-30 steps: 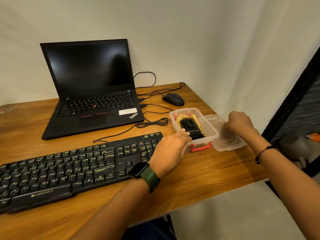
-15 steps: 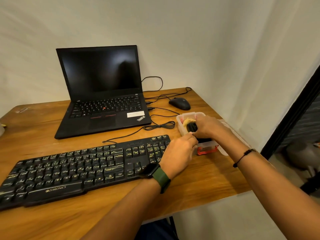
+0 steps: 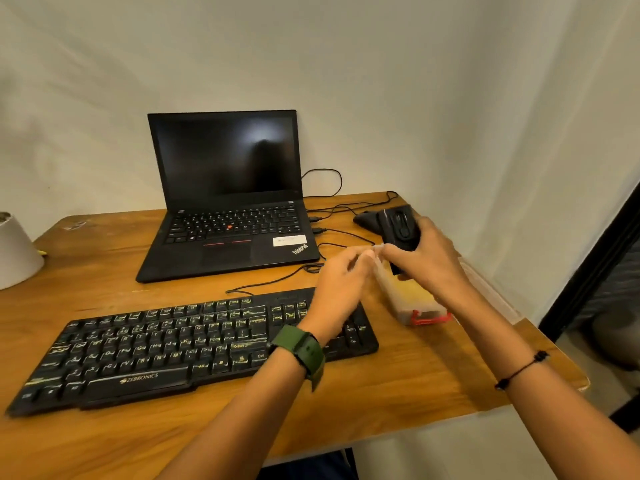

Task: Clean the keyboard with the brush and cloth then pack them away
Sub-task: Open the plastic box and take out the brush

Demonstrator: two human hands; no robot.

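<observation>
Brush (image 3: 398, 233) is up out of the box (image 3: 398, 292), right hand (image 3: 426, 258) curled round it to free it; left hand (image 3: 343, 282) looks blurry, probably steadying the rim. Keyboard (image 3: 194, 344) waits below its fingers.

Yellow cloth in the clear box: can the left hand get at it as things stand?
Probably yes. The box has no lid on, the right hand holds the black brush up above it, and the left hand is at its near wall, beside the cloth.

Glossy wooden desk (image 3: 398, 386); matt plastic keyboard (image 3: 173, 344)
</observation>
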